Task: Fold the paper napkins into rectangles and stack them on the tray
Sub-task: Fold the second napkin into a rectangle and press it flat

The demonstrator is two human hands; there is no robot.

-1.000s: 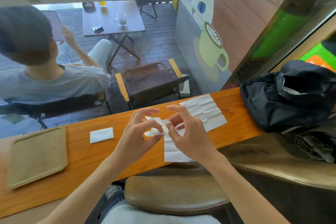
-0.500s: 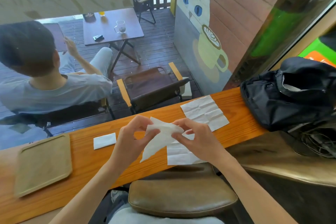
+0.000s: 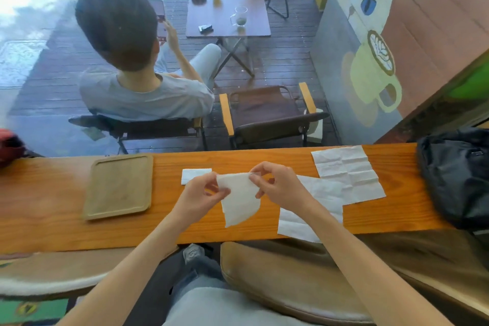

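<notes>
two hands are pinching one napkin by its upper corners, the left hand at the left corner and the right hand at the right, so that the sheet is hanging free just above the surface. holding it lifted in this way is probably letting the paper drop straight before a fold; its lower edge is curling and looks uneven, so the layers are judged not yet aligned. both hands are closing thumb against fingers on the paper, and neither is touching anything else.

the napkin is lying between the hands and slightly below them, in front of the person and near the middle of the surface. one folded napkin, a small rectangle, is resting flat just beyond the left hand, apparently parked there on its way to the tray. the tray is sitting to the left, apart from the hands, and is carrying nothing, so stacking is judged not yet begun. two open napkins are waiting to the right, within reach of the right hand: a near sheet partly under the right forearm, and a far sheet whose near edge is overlapping it. a bag is occupying the right end of the surface.
</notes>
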